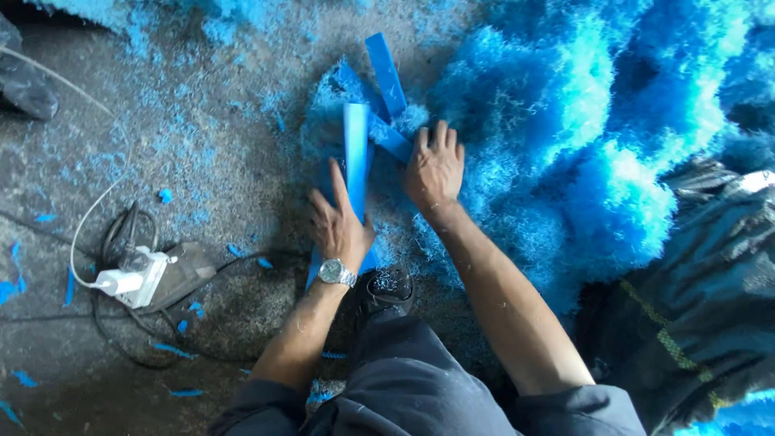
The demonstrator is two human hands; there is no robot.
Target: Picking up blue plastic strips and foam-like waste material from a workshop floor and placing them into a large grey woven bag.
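Low over the grey floor (226, 186), the left hand (339, 226) has its grip closed around a long blue strip (356, 145), the index finger laid up along its face, while the right hand (436, 169) lies flat and open on the crossing blue strips (386, 77) just beside it, holding nothing. The held strip could slide out of line with the others, since only one hand clamps it and the loose fluff beneath gives no firm bed. Strip edges look hard and straight; a quick pull might scrape the fingers. Behind the left wrist, with its metal watch (337, 273), a white power strip (133, 278) and tangled cables (121, 234) lie on the floor, near enough that an elbow or foot might catch them. Strips themselves are flat, narrow, bright blue, apparently rigid plastic, fanned and overlapping at the edge of a big heap of blue shavings (581, 137), which also dusts the floor. A dark shoe (386, 289) rests just below the strips.
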